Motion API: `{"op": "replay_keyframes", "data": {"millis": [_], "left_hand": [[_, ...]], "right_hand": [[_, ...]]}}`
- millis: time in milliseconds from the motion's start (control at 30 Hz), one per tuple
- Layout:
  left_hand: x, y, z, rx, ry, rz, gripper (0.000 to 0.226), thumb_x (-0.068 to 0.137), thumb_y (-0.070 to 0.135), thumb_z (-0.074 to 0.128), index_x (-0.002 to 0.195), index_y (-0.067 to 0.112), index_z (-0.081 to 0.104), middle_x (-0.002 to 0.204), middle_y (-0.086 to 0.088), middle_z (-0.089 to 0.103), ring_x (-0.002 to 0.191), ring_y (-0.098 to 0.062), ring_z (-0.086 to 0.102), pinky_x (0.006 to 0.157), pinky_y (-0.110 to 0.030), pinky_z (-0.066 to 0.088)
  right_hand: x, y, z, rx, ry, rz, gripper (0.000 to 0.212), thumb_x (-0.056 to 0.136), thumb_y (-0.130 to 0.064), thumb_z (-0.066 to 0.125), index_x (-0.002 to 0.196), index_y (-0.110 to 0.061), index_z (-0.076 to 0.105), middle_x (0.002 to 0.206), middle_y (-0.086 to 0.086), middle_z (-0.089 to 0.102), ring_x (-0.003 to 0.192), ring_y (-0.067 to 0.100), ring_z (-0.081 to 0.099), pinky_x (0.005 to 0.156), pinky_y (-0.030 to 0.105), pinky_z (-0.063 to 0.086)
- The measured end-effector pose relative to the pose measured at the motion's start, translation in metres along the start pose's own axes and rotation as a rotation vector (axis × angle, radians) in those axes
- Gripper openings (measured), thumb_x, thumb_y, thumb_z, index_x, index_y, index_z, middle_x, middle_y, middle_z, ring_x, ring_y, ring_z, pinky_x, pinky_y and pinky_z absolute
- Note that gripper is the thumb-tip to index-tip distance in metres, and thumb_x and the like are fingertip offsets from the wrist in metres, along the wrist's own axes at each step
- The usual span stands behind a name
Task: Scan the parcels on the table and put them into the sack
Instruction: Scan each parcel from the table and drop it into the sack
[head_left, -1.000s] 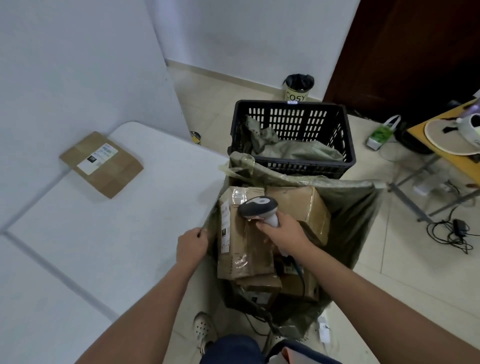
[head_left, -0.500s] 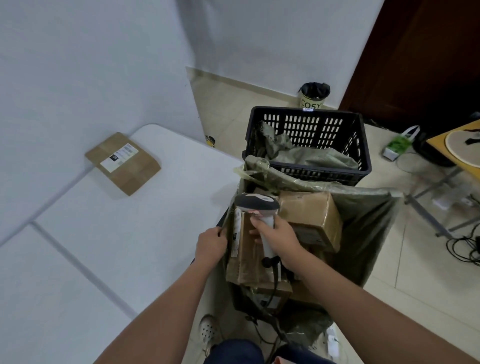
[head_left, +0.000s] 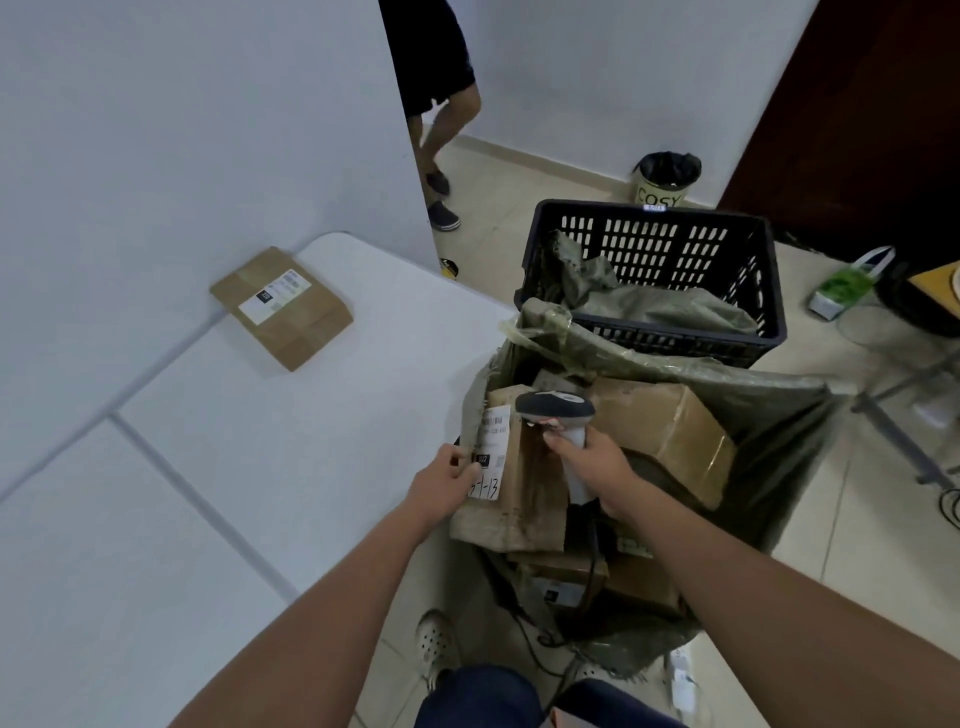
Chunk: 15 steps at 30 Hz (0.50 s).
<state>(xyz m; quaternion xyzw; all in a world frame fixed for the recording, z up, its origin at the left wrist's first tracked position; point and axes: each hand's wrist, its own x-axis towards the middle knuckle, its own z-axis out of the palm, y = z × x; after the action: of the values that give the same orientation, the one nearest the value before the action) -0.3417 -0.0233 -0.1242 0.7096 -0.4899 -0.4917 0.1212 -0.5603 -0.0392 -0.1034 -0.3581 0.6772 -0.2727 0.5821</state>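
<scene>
One flat brown parcel with a white label lies on the white table, far left against the wall. The grey-green sack stands open beside the table's right edge, with several cardboard parcels inside; one upright parcel carries a white label. My left hand grips the sack's near rim at that parcel's label. My right hand holds a grey handheld scanner over the sack, its head pointing left, its cable running down.
A black plastic crate holding crumpled sacks stands behind the sack. A small bin sits by the far wall. Another person's legs stand past the wall corner. A metal stand and cables are on the right floor.
The view has swung left and up, bringing the other person's legs into sight. My left hand stays on the sack's rim; my right hand with the scanner has barely moved.
</scene>
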Motion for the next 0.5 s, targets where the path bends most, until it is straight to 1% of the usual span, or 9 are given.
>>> {"op": "replay_keyframes", "data": {"millis": [67,133,200,233,267,333,400,433,500], "left_hand": [[-0.013,0.001,0.005,-0.059,-0.152,0.035,0.052,0.094,0.053,0.056,0.139,0.032,0.040,0.128,0.007,0.054,0.113,-0.013,0.054,0.094,-0.029,0.043],[-0.023,-0.004,0.010,-0.018,-0.333,0.092,0.076,0.088,0.057,0.063,0.151,0.035,0.026,0.151,0.005,0.036,0.132,-0.014,0.043,0.107,-0.033,0.037],[-0.025,-0.015,0.016,0.186,-0.452,0.149,0.103,0.079,0.059,0.073,0.155,0.039,0.007,0.163,0.008,0.002,0.149,-0.019,0.015,0.120,-0.039,0.022],[-0.022,-0.021,0.021,0.298,-0.470,0.186,0.114,0.074,0.058,0.077,0.155,0.042,-0.002,0.163,0.009,-0.013,0.152,-0.021,0.001,0.122,-0.042,0.015],[-0.021,-0.025,0.027,0.391,-0.460,0.224,0.122,0.072,0.055,0.080,0.153,0.045,-0.010,0.161,0.008,-0.023,0.152,-0.024,-0.006,0.123,-0.046,0.011],[-0.012,-0.031,0.040,0.503,-0.386,0.256,0.125,0.071,0.049,0.083,0.147,0.053,-0.017,0.160,0.002,-0.030,0.151,-0.032,-0.009,0.122,-0.052,0.013],[-0.005,-0.032,0.049,0.557,-0.306,0.241,0.122,0.074,0.052,0.079,0.140,0.060,-0.022,0.160,0.003,-0.029,0.150,-0.038,-0.002,0.119,-0.057,0.019],[-0.003,-0.029,0.051,0.591,-0.260,0.263,0.116,0.077,0.056,0.075,0.141,0.060,-0.021,0.161,0.005,-0.027,0.150,-0.038,0.004,0.118,-0.057,0.024],[-0.002,-0.016,0.054,0.650,-0.129,0.355,0.094,0.086,0.063,0.059,0.149,0.053,-0.009,0.163,0.010,-0.019,0.149,-0.035,0.014,0.115,-0.055,0.031]], "right_hand": [[0.001,0.008,0.000,0.018,0.016,0.020,0.040,0.090,-0.038,0.068,0.124,-0.018,0.060,0.113,0.005,0.066,0.101,0.023,0.063,0.083,0.036,0.053],[0.001,0.012,-0.001,0.006,0.034,0.045,0.044,0.090,-0.039,0.068,0.128,-0.019,0.058,0.119,0.006,0.065,0.106,0.024,0.061,0.091,0.040,0.052],[0.000,0.014,-0.003,0.005,0.046,0.052,0.047,0.091,-0.039,0.067,0.130,-0.018,0.056,0.121,0.006,0.064,0.107,0.024,0.060,0.089,0.038,0.050],[-0.001,0.014,-0.004,0.009,0.055,0.048,0.046,0.091,-0.039,0.067,0.130,-0.017,0.056,0.121,0.007,0.064,0.107,0.024,0.060,0.089,0.038,0.050],[-0.002,0.014,-0.006,0.011,0.066,0.042,0.046,0.091,-0.039,0.067,0.130,-0.017,0.057,0.121,0.007,0.064,0.107,0.024,0.059,0.090,0.039,0.050],[-0.005,0.013,-0.009,0.001,0.082,0.022,0.044,0.091,-0.039,0.067,0.128,-0.017,0.057,0.120,0.006,0.064,0.110,0.025,0.059,0.095,0.042,0.050],[-0.009,0.009,-0.015,-0.009,0.089,-0.002,0.039,0.091,-0.038,0.066,0.124,-0.017,0.058,0.116,0.005,0.065,0.108,0.025,0.060,0.094,0.042,0.051],[-0.011,0.007,-0.019,-0.008,0.092,-0.015,0.035,0.092,-0.038,0.066,0.120,-0.019,0.059,0.112,0.003,0.065,0.105,0.023,0.061,0.090,0.040,0.052],[-0.016,0.002,-0.026,-0.003,0.091,-0.048,0.029,0.093,-0.038,0.065,0.116,-0.022,0.059,0.104,-0.001,0.067,0.097,0.018,0.063,0.077,0.033,0.052]]}}
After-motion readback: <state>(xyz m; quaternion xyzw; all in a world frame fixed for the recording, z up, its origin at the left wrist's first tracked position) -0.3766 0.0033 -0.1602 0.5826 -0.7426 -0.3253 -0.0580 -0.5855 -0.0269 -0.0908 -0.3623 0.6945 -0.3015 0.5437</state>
